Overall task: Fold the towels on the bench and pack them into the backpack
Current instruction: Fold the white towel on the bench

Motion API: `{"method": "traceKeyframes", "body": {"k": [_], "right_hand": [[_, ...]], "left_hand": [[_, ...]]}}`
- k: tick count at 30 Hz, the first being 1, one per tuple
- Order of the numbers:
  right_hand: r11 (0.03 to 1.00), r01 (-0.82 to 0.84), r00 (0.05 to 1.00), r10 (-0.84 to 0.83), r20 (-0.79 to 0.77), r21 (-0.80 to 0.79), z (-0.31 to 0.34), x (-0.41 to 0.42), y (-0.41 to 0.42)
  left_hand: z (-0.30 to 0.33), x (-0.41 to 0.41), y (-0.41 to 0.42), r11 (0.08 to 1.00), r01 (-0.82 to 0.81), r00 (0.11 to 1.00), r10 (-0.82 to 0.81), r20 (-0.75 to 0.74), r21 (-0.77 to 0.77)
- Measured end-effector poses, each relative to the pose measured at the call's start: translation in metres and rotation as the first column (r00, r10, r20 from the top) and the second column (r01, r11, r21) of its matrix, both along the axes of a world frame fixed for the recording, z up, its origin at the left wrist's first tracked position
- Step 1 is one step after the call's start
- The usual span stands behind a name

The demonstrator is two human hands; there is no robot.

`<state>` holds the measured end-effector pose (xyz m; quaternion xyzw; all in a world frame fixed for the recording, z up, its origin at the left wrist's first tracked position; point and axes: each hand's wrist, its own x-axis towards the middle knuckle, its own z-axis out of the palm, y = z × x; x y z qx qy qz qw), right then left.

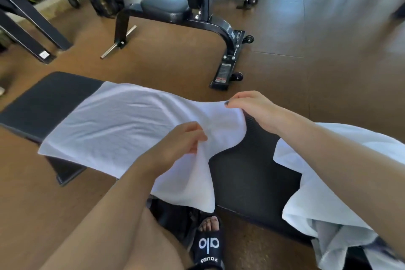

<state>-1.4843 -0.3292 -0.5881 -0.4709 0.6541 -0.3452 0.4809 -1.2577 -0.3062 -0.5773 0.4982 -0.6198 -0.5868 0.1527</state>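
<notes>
Both hands pinch one short edge of a white towel [122, 125] that lies spread along the black counter [247, 173], stretching away to the left of the hands. The left hand [182, 140] pinches the near corner; the right hand [252, 105] pinches the far corner (lifted slightly off the padding). Under the right forearm lies a second, crumpled towel [311, 182].

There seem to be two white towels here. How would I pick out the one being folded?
Find the black padded bench across the middle. The towel being folded lies spread flat over its left part, its right end lifted by the left hand and right hand. The other towel lies crumpled at the right, untouched.
</notes>
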Motion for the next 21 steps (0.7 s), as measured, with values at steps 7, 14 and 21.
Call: {"method": "traceKeyframes", "body": {"k": [7, 14, 21], "right_hand": [[0.987, -0.102, 0.863, 0.027, -0.504, -0.121, -0.011, -0.012, 0.001], [0.979, -0.031, 0.956, 0.088, -0.279, 0.201, -0.004, -0.032, 0.005], [0.979, 0.109, 0.925, -0.037, -0.378, 0.172, -0.007, -0.050, 0.013]], "left_hand": [[-0.013, 0.003, -0.005, 0.989, 0.083, 0.976, -0.056, 0.210, -0.123], [-0.026, -0.004, 0.010, 0.853, 0.338, 0.869, -0.121, 0.480, -0.397], [-0.030, -0.016, 0.032, 0.702, 0.613, 0.747, -0.367, 0.554, -0.362]]}}
